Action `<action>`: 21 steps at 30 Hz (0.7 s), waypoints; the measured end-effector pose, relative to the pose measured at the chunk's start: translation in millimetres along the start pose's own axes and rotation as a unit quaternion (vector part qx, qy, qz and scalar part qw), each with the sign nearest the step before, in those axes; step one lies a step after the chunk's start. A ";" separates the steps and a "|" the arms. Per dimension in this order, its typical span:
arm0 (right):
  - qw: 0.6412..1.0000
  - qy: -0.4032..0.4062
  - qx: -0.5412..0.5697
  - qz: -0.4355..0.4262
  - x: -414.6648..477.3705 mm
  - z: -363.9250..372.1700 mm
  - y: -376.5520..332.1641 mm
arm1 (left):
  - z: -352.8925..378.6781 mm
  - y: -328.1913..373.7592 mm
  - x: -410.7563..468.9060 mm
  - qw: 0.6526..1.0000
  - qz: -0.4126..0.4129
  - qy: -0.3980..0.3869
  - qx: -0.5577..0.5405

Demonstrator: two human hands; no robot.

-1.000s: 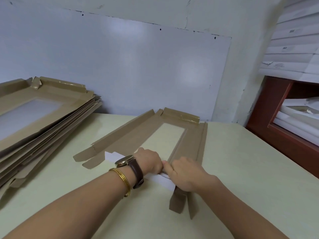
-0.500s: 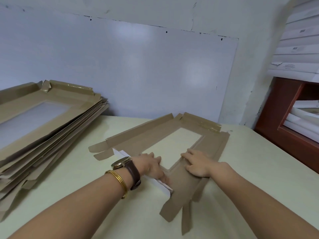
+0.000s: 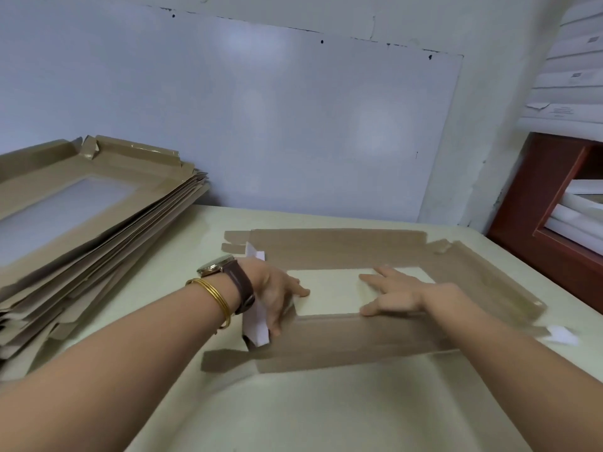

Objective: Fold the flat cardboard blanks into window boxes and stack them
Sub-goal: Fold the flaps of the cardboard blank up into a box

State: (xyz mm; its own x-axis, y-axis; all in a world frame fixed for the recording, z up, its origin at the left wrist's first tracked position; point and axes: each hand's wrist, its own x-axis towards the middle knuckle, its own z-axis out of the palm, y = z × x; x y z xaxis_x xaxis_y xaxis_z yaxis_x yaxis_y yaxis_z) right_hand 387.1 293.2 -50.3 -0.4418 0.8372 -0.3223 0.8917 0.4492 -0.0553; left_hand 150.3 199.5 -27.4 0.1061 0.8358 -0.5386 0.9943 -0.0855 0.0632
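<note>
With left hand (image 3: 277, 295) and right hand (image 3: 394, 291) pressing flat, fingers straight, on the blank (image 3: 342, 246) lying mid-table (stack (image 3: 81, 223) at 9 o'clock), the person should crease the 6 o'clock strip (image 3: 342, 340) squarely along its score.

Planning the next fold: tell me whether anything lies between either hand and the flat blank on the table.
Nothing visible does. The left hand and the right hand both press flat on the blank; the stack of blanks lies apart at the left.
</note>
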 end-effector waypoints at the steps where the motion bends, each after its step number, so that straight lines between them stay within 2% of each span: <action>1: 1.000 -0.012 0.005 -0.003 -2.1 -0.7 2.4 | -1.8 -0.9 -1.7 1.000 -0.002 -0.001 0.020; 5: 0.997 -0.076 0.034 0.006 -13.1 -8.1 16.0 | -7.7 -9.0 -7.9 0.992 -0.030 0.011 0.119; 9: 0.990 -0.131 0.052 0.006 -22.0 -7.4 27.9 | -7.6 -19.0 -5.6 0.983 -0.057 0.035 0.171; 12: 0.992 -0.116 0.039 -0.001 -24.3 -1.4 31.5 | -5.7 -18.9 -0.4 0.976 -0.064 0.072 0.195; 17: 0.996 -0.088 0.009 0.028 -24.7 9.4 28.2 | 7.7 -8.8 8.3 0.956 -0.002 0.253 0.149; 21: 0.995 -0.025 -0.025 0.091 -22.9 19.1 4.0 | 12.3 20.0 14.9 0.951 0.024 0.282 0.122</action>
State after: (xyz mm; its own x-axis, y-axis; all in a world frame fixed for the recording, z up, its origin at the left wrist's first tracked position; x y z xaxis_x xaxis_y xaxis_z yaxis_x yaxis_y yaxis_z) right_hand 402.6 269.8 -61.2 -0.2676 0.8901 -0.3690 0.9497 0.3083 0.0552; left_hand 171.9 203.6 -44.5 0.2000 0.9798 0.0012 0.9677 -0.1974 -0.1569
